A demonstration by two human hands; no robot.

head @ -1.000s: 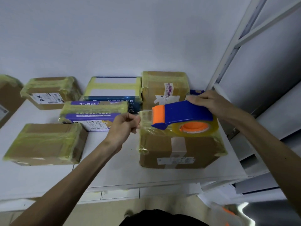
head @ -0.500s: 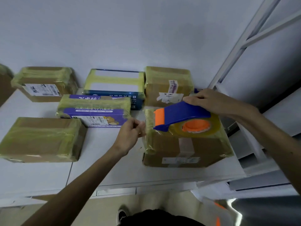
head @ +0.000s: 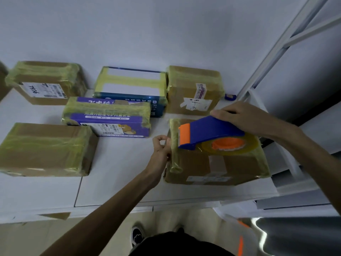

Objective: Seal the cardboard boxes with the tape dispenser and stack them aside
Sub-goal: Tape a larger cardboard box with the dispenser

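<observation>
A brown cardboard box (head: pixel 217 167) with yellowish tape on its edges lies at the right of the white table (head: pixel 118 174). Just above its top is a blue tape dispenser (head: pixel 208 131) with an orange blade end and orange hub; my right hand (head: pixel 241 117) grips its handle from above. At the box's upper left edge my left hand (head: pixel 161 147) pinches the loose end of the clear tape against the box. The roll of tape (head: pixel 230 145) hangs under the dispenser.
Several taped boxes lie on the table: a brown one at the left front (head: pixel 46 148), a purple one (head: pixel 108 117), a blue and white one (head: pixel 131 87), brown ones at the back left (head: pixel 46 82) and back right (head: pixel 193 89). White shelf rails (head: pixel 273 58) rise at the right.
My left hand has carried the tape end down to the box's left edge. The dispenser has come lower, close over the box top. The camera view has tipped slightly.
</observation>
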